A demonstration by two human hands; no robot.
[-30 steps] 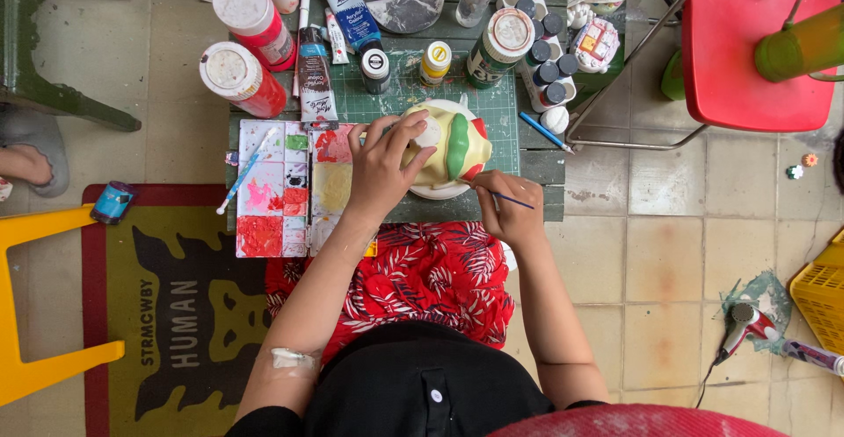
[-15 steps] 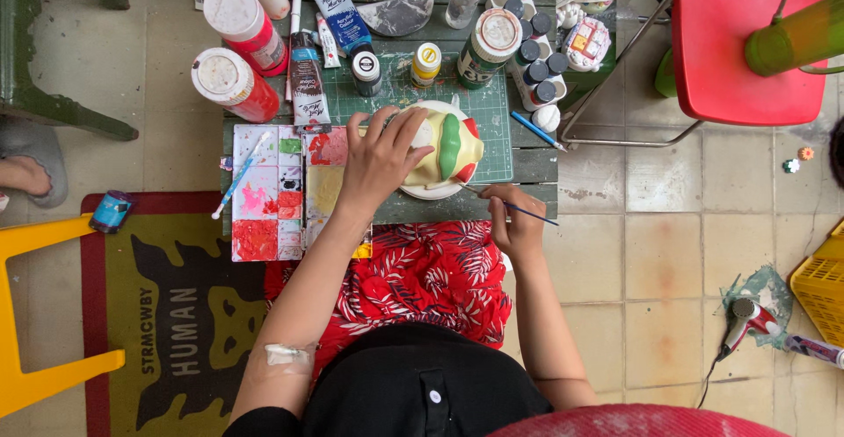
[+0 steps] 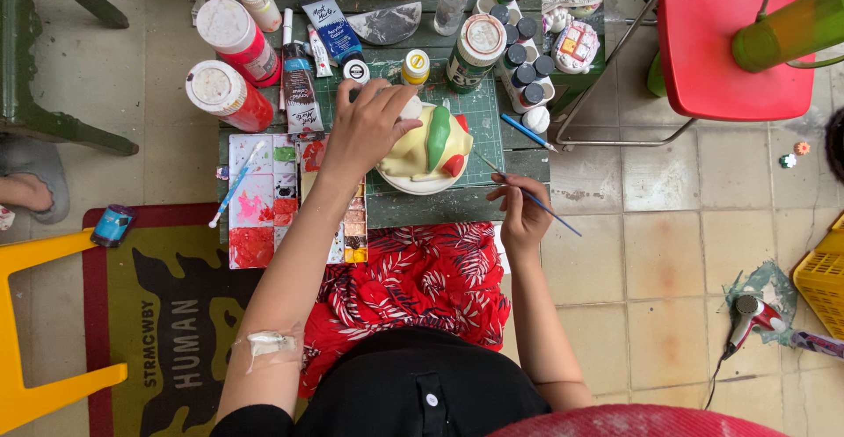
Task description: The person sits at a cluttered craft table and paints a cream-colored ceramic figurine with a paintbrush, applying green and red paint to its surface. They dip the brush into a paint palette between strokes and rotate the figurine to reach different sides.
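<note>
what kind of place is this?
Likely a home or small-studio craft painting spot on a tiled floor. A low green table holds red paint jars and a stained palette; the left hand steadies a pale figurine while the right hand holds a brush.

Left hand (image 3: 365, 129) hides the figurine's (image 3: 428, 147) left side.
</note>
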